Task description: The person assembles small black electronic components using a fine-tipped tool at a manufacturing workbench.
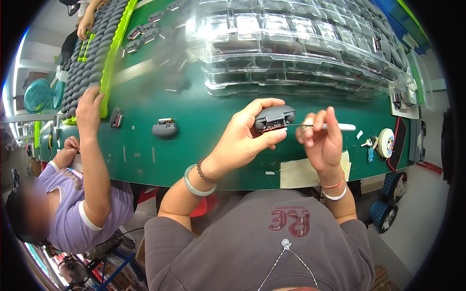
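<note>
Though busy, green tabletop (196, 119) under grey device (274, 115), teal fan (37, 95) leftward

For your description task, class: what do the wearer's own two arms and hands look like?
The sleeves are short and grey-brown. The left hand is gloveless, with a dark beaded bracelet and a smooth, pale green bangle at the wrist. The right hand, also gloveless, has a thin reddish bracelet and a silvery-white bangle.
</note>
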Demonstrator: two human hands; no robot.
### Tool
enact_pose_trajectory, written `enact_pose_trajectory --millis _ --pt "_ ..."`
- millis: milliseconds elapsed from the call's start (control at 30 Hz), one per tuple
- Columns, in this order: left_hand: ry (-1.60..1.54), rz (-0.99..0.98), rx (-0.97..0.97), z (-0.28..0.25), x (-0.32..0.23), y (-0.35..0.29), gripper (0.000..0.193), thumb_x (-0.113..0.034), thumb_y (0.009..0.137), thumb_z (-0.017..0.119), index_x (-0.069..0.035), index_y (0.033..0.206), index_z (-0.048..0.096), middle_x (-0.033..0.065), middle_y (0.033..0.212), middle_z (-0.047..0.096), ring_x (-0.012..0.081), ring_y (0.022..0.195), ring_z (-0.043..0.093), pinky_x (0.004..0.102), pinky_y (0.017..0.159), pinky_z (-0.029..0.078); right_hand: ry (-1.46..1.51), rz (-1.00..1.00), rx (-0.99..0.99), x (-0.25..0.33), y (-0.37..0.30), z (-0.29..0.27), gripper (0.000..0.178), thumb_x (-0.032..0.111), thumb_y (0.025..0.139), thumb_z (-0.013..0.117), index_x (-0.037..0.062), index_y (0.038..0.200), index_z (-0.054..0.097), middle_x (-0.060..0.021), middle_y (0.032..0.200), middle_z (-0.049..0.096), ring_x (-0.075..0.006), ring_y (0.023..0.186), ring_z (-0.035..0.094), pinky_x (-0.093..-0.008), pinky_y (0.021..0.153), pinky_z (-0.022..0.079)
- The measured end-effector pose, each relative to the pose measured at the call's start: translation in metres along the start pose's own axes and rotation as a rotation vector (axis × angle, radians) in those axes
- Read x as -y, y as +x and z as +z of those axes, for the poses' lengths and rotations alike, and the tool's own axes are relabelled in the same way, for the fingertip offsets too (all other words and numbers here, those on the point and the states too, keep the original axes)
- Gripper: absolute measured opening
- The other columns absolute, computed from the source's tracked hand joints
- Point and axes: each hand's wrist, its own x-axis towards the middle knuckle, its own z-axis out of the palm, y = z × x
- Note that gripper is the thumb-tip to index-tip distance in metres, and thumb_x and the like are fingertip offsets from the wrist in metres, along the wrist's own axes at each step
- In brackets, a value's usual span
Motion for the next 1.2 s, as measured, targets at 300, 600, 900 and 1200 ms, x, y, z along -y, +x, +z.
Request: enact_pose_trajectory --millis 300,600,900,1200 --pt "-0.134 -0.036 -0.037 -0.004 -0.003 0.0 0.046 -0.006 0.078 0.061 0.0 0.119 0.042 0.0041 0.095 0.054 0.0078 0.077 0.054 0.0234 0.06 0.051 -0.335 -0.294 -0.02 0.01 -0.004 -0.001 0.043 0.027 0.094 0.034 0.001 0.062 0.047 -0.0111 0.058 0.049 -0.0143 0.048 0.045 -0.0221 0.042 0.036" --pt "-0.047 -0.001 -0.048 -0.003 -0.002 0.0 0.047 -0.007 0.077 0.063 0.0 0.119 0.042 0.005 0.1 0.054 0.0072 0.08 0.053 0.0224 0.062 0.049 -0.393 -0.4 -0.039 0.012 -0.007 -0.001 0.043 0.025 0.094 0.035 -0.0001 0.061 0.047 -0.0114 0.059 0.048 -0.0144 0.047 0.045 -0.0228 0.041 0.036" --pt "0.127 0.131 -0.081 -0.005 0.003 -0.006 0.044 -0.004 0.078 0.062 -0.001 0.118 0.043 0.0069 0.104 0.054 0.0098 0.09 0.052 0.0241 0.079 0.045 -0.383 -0.404 -0.007 0.009 -0.006 0.004 0.041 0.024 0.093 0.036 0.0003 0.061 0.045 -0.0111 0.058 0.047 -0.015 0.046 0.043 -0.0239 0.041 0.034" --pt "0.615 0.014 -0.118 -0.109 -0.075 -0.053 0.041 -0.01 0.073 0.066 -0.004 0.109 0.047 0.004 0.081 0.055 0.0098 0.073 0.055 0.023 0.063 0.046 -0.305 -0.37 -0.015 0.013 -0.006 0.002 0.04 0.025 0.094 0.036 0.0027 0.061 0.043 -0.0089 0.061 0.046 -0.0127 0.047 0.042 -0.0235 0.041 0.033"
